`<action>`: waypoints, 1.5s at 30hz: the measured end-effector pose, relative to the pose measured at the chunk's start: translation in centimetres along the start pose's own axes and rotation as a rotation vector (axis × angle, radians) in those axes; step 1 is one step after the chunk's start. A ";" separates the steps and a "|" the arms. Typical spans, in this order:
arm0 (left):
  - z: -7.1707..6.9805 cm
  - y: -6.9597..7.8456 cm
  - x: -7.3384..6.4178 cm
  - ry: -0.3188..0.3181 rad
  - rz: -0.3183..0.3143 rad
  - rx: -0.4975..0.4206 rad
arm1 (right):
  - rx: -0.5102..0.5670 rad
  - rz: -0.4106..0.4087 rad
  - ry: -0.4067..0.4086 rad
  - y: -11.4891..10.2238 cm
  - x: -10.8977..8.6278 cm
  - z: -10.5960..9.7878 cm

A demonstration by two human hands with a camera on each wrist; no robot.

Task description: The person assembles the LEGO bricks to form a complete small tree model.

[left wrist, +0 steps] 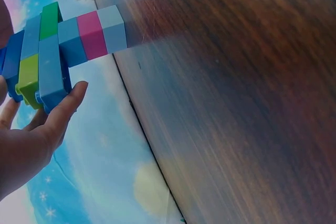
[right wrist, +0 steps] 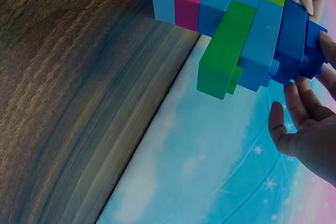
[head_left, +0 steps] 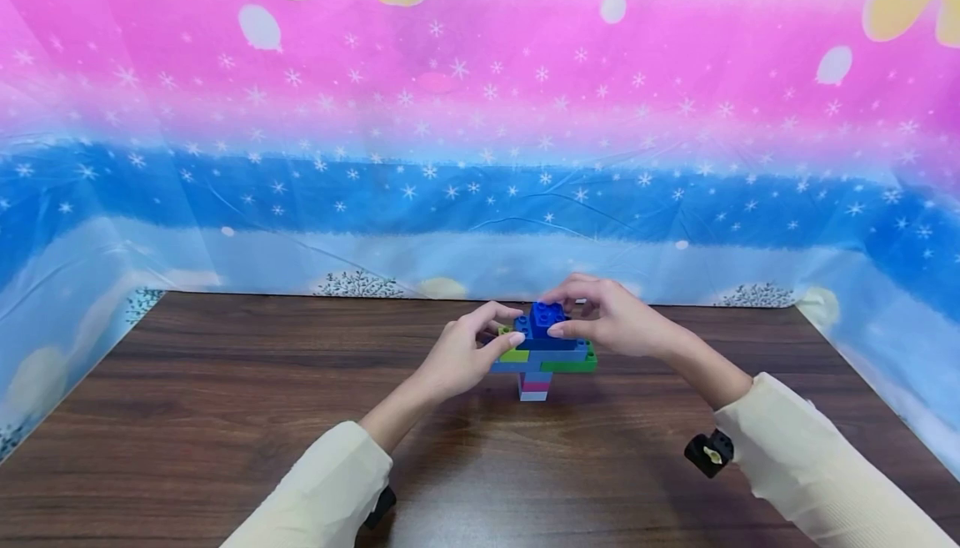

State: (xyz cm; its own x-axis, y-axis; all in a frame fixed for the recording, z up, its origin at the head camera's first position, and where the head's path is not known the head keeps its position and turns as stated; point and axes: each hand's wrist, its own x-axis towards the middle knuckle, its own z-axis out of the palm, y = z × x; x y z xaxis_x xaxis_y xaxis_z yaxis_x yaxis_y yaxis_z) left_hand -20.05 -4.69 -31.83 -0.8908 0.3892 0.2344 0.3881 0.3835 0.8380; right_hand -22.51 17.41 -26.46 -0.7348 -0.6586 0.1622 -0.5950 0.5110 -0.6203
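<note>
A toy brick tower [head_left: 534, 362] stands upright on the table, narrow at the foot and wide at the top. Its column has a pale blue, a pink [left wrist: 92, 35] and a blue brick. Above come blue bricks, a green brick [right wrist: 226, 51], a yellow-green brick [head_left: 514, 356] and a long dark blue brick [right wrist: 290, 40]. My left hand [head_left: 461, 348] holds the tower's left side, thumb in front and fingers behind and below. At the top, my right hand [head_left: 611, 317] pinches a small dark blue brick [head_left: 547, 319] that sits on the long one.
The brown wooden table [head_left: 225, 414] ends at a back edge just behind the tower. A pink and blue patterned cloth [head_left: 480, 131] hangs behind and along both sides. A small black device [head_left: 708, 453] is worn at the right wrist.
</note>
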 end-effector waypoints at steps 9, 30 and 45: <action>0.1 0.1 0.0 0.008 -0.009 0.002 | 0.007 0.002 -0.001 0.0 0.0 0.0; 0.2 0.1 0.1 0.015 -0.013 0.001 | -0.021 -0.011 0.050 0.3 -0.2 0.4; 0.2 0.2 0.0 0.022 -0.009 0.006 | -0.035 -0.013 0.049 0.4 -0.2 0.4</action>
State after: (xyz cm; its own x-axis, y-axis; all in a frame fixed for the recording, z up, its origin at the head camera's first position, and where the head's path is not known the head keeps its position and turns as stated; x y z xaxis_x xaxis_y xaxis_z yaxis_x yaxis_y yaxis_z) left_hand -19.93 -4.46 -31.74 -0.8993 0.3674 0.2371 0.3810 0.3921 0.8373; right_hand -22.49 17.55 -27.00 -0.7416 -0.6378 0.2081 -0.6149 0.5220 -0.5912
